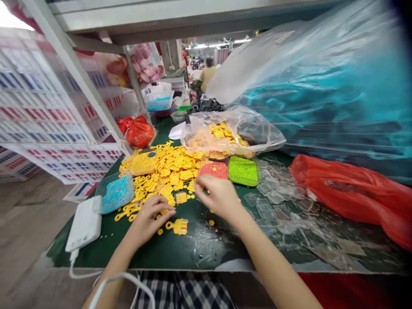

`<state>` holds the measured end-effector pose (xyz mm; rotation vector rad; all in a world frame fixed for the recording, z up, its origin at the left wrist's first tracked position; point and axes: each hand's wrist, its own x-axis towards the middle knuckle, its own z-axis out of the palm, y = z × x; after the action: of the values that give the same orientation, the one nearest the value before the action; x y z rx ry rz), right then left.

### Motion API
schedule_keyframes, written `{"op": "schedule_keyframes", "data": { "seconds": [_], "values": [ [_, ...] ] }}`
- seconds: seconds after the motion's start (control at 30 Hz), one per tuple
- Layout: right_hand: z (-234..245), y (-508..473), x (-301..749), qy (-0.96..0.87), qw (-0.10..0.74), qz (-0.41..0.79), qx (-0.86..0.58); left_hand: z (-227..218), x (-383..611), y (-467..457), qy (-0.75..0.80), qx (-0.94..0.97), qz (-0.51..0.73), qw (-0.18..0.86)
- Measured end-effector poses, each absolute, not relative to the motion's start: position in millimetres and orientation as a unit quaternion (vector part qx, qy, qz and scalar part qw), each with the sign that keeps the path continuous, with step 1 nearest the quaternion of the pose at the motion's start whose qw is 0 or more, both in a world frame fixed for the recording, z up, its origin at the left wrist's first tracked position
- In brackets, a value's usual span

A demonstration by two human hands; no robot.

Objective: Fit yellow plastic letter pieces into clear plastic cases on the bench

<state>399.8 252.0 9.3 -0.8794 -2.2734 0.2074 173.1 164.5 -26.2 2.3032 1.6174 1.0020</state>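
My left hand (149,221) is over the front of the yellow heap, thumb and fingers curled together. Yellow plastic shows in the gap between them; whether it is held is unclear. My right hand (219,195) is closed in a pinch by the near edge of a tray of red-pink beads (212,169), its fingertips hiding whatever they grip. Between the hands lies a flat yellow plastic piece (180,198). Closer to me rests another yellow piece with a ring end (179,226). The heap of yellow plastic pieces (175,163) spreads behind both hands.
Trays of green beads (243,171), blue beads (117,193) and yellow beads (143,162) surround the heap. Thin clear plastic pieces (273,199) and a red bag (347,197) lie right. A white power bank (84,223) with a cable sits at the left edge.
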Motion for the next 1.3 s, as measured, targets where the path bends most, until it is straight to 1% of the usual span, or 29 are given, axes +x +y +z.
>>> {"op": "schedule_keyframes", "data": {
  "seconds": [0.1,0.2,0.23,0.3,0.37,0.57,0.87,0.97,1.13,1.3],
  "values": [
    [22,274,428,-0.831,0.24,0.107,-0.49,-49,177,141,0.529,0.783,0.318,0.077],
    [24,305,460,-0.793,0.087,0.051,-0.601,-57,188,133,0.505,0.806,0.301,0.068],
    [22,317,470,-0.784,0.044,0.038,-0.618,-57,191,132,0.496,0.814,0.296,0.064],
    [16,339,487,-0.785,-0.031,0.067,-0.615,-56,194,132,0.484,0.824,0.288,0.053],
    [9,358,498,-0.798,-0.067,0.112,-0.588,-55,195,131,0.481,0.829,0.282,0.045],
    [-4,389,500,-0.835,-0.085,0.216,-0.499,-58,192,131,0.494,0.825,0.267,0.057],
    [-16,408,495,-0.831,-0.104,0.26,-0.481,-58,190,131,0.514,0.808,0.265,0.115],
    [-19,406,496,-0.832,-0.1,0.258,-0.481,-59,189,130,0.522,0.797,0.279,0.118],
    [-16,399,496,-0.835,-0.079,0.232,-0.493,-61,186,131,0.538,0.778,0.315,0.084],
    [-6,367,502,-0.827,0.007,0.125,-0.548,-64,184,133,0.536,0.781,0.317,0.059]
  ]
}}
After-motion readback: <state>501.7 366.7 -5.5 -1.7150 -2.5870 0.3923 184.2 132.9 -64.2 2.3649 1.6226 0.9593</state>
